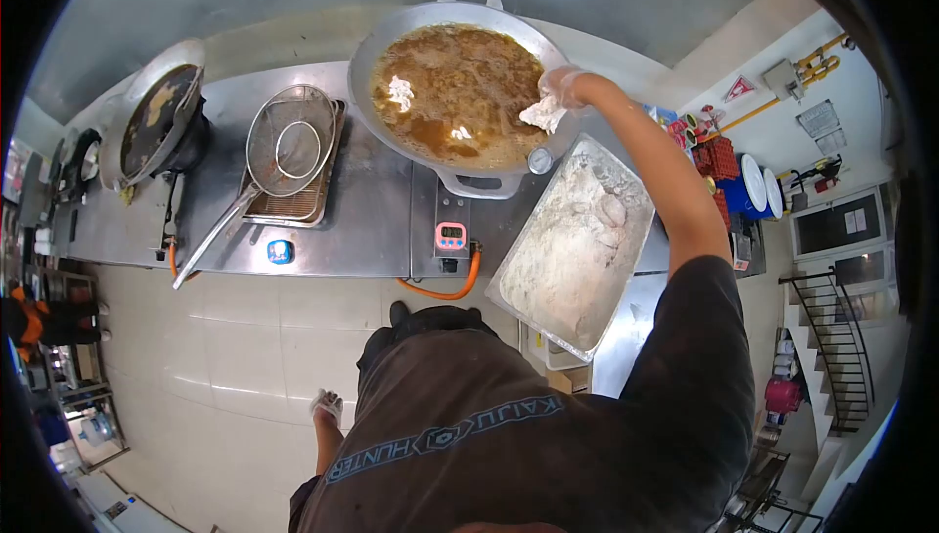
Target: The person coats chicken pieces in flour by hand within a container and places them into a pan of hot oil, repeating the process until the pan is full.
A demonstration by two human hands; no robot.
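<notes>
Evidently the right hand is pinching a white piece inside its clear glove, low over the right side of the wok, I judge so that little flour scatters on the desk. From my end I see two pale lumps apart in the bubbling oil. The tray of flour lies aslant just beside the wok, under that arm, which I take to be for a short reach. A thermometer sits at the rim, probably for easy reading, and a pink timer stands at the near edge, facing the person. The strainer lies over a rack, likely to drain there, its handle jutting past the edge. The left hand hangs low and well apart from the desk, seemingly gloved too; it is so small that I cannot tell whether its fingers are spread or curled, though nothing shows in it. The glove hides part of the piece, the strainer covers much of the rack, and I cannot read the thermometer's dial.
</notes>
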